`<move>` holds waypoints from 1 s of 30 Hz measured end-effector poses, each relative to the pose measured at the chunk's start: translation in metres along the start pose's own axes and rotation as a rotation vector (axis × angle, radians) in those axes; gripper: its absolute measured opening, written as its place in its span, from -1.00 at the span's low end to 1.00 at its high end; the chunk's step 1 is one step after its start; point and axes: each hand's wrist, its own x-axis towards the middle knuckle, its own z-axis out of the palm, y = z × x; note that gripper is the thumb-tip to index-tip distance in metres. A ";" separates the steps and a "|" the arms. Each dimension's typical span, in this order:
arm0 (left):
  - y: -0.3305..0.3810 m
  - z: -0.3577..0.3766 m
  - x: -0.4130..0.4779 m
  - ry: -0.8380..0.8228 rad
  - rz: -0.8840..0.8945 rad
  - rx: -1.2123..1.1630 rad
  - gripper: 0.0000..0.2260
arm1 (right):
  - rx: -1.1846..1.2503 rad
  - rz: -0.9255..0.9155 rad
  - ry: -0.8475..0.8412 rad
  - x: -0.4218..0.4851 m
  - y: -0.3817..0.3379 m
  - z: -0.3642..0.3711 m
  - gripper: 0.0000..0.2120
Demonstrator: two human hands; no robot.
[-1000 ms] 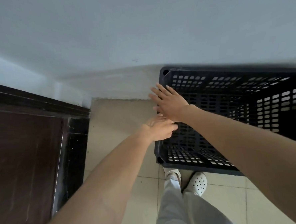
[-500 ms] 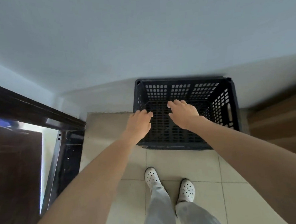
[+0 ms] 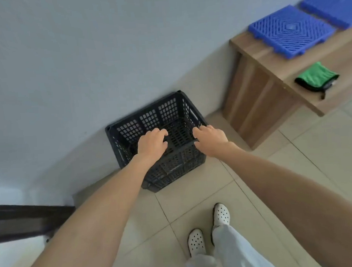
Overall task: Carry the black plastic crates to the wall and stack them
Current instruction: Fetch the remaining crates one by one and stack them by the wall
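Note:
A black perforated plastic crate [image 3: 169, 113] stands on the tiled floor with its back side against the pale wall [image 3: 84, 56]. My left hand [image 3: 152, 144] hovers over the crate's near left part, fingers loosely curled and holding nothing. My right hand [image 3: 210, 139] hovers over the near right corner, fingers also bent downward and empty. Both hands appear above the rim rather than gripping it. Whether the crate is one piece or a stack I cannot tell.
A wooden bench [image 3: 257, 99] stands right of the crate against the wall, carrying blue grid panels [image 3: 290, 30] and a green cloth [image 3: 316, 78]. A dark door frame [image 3: 21, 221] is at the lower left. My feet in white shoes [image 3: 221, 214] are on the tiles.
The view has pulled back and swung right; the crate now looks smaller and farther below. Both hands have come off the crate and hang above it.

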 end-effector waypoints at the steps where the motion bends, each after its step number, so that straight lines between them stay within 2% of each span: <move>1: 0.017 -0.001 -0.003 -0.010 0.044 0.018 -0.70 | 0.010 0.037 0.010 -0.019 0.010 0.002 -0.72; 7: 0.156 0.004 -0.027 -0.058 0.394 0.192 -0.70 | 0.149 0.334 0.087 -0.142 0.081 0.015 -0.72; 13: 0.336 0.029 -0.082 -0.113 0.764 0.328 -0.65 | 0.294 0.668 0.157 -0.315 0.169 0.052 -0.69; 18: 0.491 0.063 -0.179 -0.157 0.981 0.290 -0.59 | 0.389 0.938 0.210 -0.499 0.227 0.105 -0.67; 24: 0.667 0.119 -0.323 -0.246 1.247 0.302 -0.52 | 0.406 1.264 0.184 -0.717 0.263 0.177 -0.63; 30: 0.823 0.183 -0.453 -0.329 1.539 0.312 -0.56 | 0.553 1.557 0.220 -0.897 0.287 0.251 -0.68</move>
